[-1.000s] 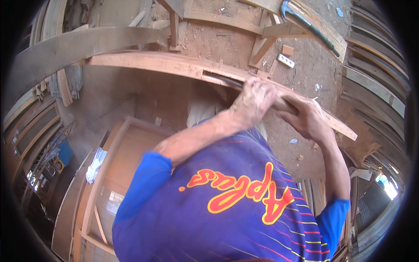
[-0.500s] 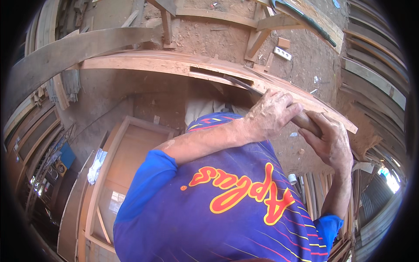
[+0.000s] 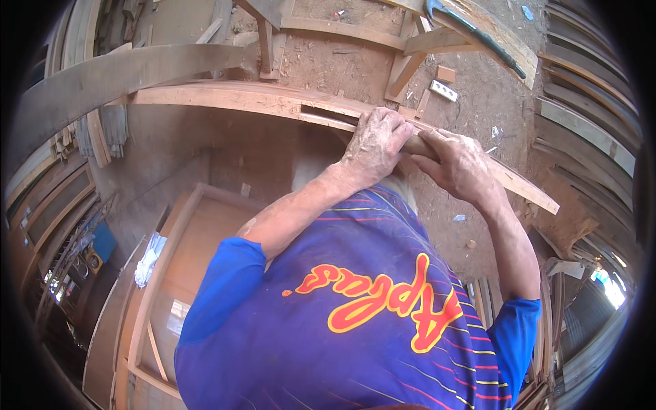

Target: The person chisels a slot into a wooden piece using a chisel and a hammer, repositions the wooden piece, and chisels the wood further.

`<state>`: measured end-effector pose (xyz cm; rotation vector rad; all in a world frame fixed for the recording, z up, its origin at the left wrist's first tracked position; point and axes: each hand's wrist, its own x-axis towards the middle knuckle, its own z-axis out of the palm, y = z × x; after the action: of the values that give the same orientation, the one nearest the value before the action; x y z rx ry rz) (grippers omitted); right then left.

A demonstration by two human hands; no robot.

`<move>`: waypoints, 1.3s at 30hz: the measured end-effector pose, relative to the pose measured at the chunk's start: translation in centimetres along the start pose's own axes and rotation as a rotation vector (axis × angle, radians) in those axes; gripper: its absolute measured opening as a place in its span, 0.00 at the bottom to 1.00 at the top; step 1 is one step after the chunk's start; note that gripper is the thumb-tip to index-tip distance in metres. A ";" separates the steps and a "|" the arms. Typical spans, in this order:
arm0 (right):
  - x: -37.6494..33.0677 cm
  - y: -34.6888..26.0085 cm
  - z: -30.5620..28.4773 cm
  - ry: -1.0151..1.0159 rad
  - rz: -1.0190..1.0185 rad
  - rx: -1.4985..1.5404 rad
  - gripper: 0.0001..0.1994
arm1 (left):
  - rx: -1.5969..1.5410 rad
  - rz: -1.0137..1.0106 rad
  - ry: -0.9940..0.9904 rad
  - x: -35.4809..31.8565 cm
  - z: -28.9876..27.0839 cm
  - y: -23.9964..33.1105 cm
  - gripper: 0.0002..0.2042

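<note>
Two hands are on one long wooden plank [image 3: 273, 102], which runs from about 10 o'clock across the upper middle of the view down toward 3 o'clock, its edge bent by the lens. Left hand [image 3: 376, 140], just above centre at roughly 1 o'clock, is closed over the plank's near edge, fingers curled over the top; palm side hidden, so how firmly it grips cannot be told. Right hand [image 3: 456, 164], just beside it toward 2 o'clock, is wrapped over the same plank, knuckles up, fingers folded round the wood; underside not visible. The two hands are nearly touching; whether they actually meet is unclear.

A dark slot or split shows in the plank just left of the left hand; its depth cannot be made out. The plank's far right end [image 3: 540, 198] tapers out past the right wrist.

A blue shirt [image 3: 355, 321] with orange and yellow lettering fills the lower half from 5 to 7 o'clock and covers whatever lies beneath the hands. Wooden frame [image 3: 160, 273] at 8 o'clock, partly cut off by the shirt. Dark-handled tool [image 3: 471, 31] at 1 o'clock on another board, its head cropped at the top edge. Small pale rectangular block [image 3: 444, 90] on the sawdust ground near 1 o'clock; too small to identify.
</note>
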<state>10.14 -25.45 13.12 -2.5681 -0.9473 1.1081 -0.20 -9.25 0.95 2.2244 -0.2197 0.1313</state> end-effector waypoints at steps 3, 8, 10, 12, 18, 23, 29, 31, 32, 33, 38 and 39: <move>-1.4 0.8 -1.0 0.010 0.002 0.260 0.17 | -0.021 0.047 -0.013 0.6 -1.5 2.2 0.20; -7.5 0.5 -3.7 0.196 0.135 0.443 0.22 | 0.015 0.209 0.014 4.3 -4.9 7.5 0.21; -8.3 1.0 -4.1 0.205 0.133 0.417 0.22 | -0.045 0.211 0.012 4.3 -3.4 7.5 0.21; -9.6 1.6 -4.3 0.208 0.142 0.394 0.22 | -0.149 0.212 0.057 4.1 -2.4 8.0 0.21; -15.7 4.4 -2.1 0.504 0.444 0.621 0.21 | -0.056 0.000 -0.040 -1.5 -4.7 3.4 0.24; -16.4 4.1 0.9 0.631 0.551 0.787 0.23 | 0.332 -0.139 -0.234 -4.4 -8.0 -1.6 0.25; -16.3 2.4 1.5 0.643 0.416 0.886 0.28 | 0.495 -0.161 -0.339 -4.1 -8.5 -3.6 0.26; -16.3 2.5 1.8 0.646 0.408 0.909 0.29 | 0.534 -0.183 -0.433 -3.5 -8.7 -3.5 0.23; -16.3 2.7 2.1 0.652 0.394 0.931 0.30 | 0.538 -0.184 -0.432 -3.5 -8.8 -3.7 0.23; -16.2 2.8 2.3 0.652 0.390 0.933 0.30 | 0.528 -0.143 -0.423 -3.5 -9.0 -4.1 0.22; -15.4 2.5 2.9 0.768 0.336 0.913 0.27 | 0.487 -0.059 -0.311 -4.4 -8.6 -6.0 0.19; -15.2 2.5 2.8 0.764 0.334 0.908 0.27 | 0.437 -0.041 -0.275 -4.6 -8.7 -6.4 0.18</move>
<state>1.50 -37.07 19.13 -2.0549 0.1645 0.3512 -3.51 2.01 0.61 2.6788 -0.3187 -0.1677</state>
